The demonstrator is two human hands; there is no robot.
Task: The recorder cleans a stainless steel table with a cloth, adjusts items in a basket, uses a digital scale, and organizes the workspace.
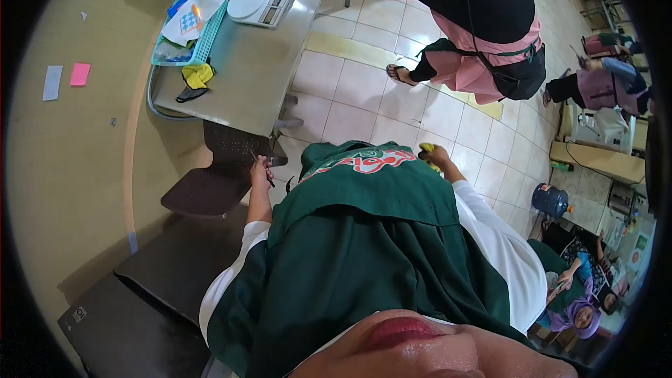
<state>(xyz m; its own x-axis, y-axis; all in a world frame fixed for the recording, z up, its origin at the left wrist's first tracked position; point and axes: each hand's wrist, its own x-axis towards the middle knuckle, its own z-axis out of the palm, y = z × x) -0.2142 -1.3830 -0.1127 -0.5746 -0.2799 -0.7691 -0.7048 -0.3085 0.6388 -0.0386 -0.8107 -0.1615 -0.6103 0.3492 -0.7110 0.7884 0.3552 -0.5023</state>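
My left hand [261, 170] is shut on a thin dark tool [271, 181], maybe small scissors or a pen; its exact kind is too small to tell. That hand hangs beside a dark brown chair [212, 191] below the table's near end. On my other side, my right hand [437, 156] grips a yellow and black cloth item [427, 148], which looks like a work glove. Part of it is hidden by my fingers. A similar yellow and grey fabric item [197, 77] lies on the metal table [247, 79]. A green apron [362, 252] covers my front.
A turquoise plastic basket [212, 37] holding papers and packets stands by a white kitchen scale [262, 6] on the table. Ahead, a person in black and pink [472, 26] holds a blue pole. A water jug [549, 200] stands right; other people are beyond. Dark seats [157, 273] line the left wall.
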